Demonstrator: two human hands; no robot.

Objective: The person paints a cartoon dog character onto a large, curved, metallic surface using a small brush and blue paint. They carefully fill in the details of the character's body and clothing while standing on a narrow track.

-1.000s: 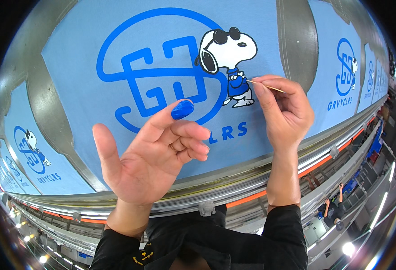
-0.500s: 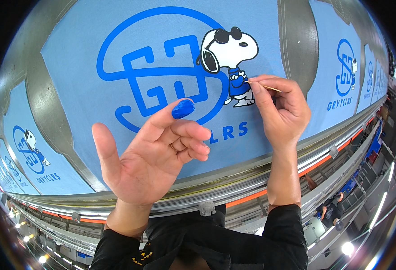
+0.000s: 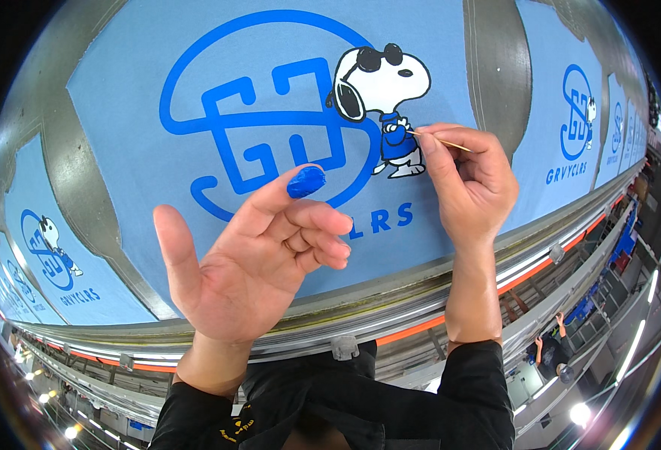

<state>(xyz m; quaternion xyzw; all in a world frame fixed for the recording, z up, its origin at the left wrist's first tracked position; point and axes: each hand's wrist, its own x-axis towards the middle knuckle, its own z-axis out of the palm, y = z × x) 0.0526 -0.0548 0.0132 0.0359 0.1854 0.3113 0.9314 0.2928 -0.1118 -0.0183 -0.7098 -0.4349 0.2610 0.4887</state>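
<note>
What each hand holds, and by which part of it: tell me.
The right hand pinches a thin, toothpick-like stick a little back from its end nearest the printed dog. The left hand holds nothing.

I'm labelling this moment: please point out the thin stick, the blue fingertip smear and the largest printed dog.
Thin stick point(image 3: 454, 145): head view, on its exposed rear part.
Blue fingertip smear point(image 3: 306, 182): head view, on its middle.
Largest printed dog point(image 3: 383, 84): head view, on its white head.
</note>
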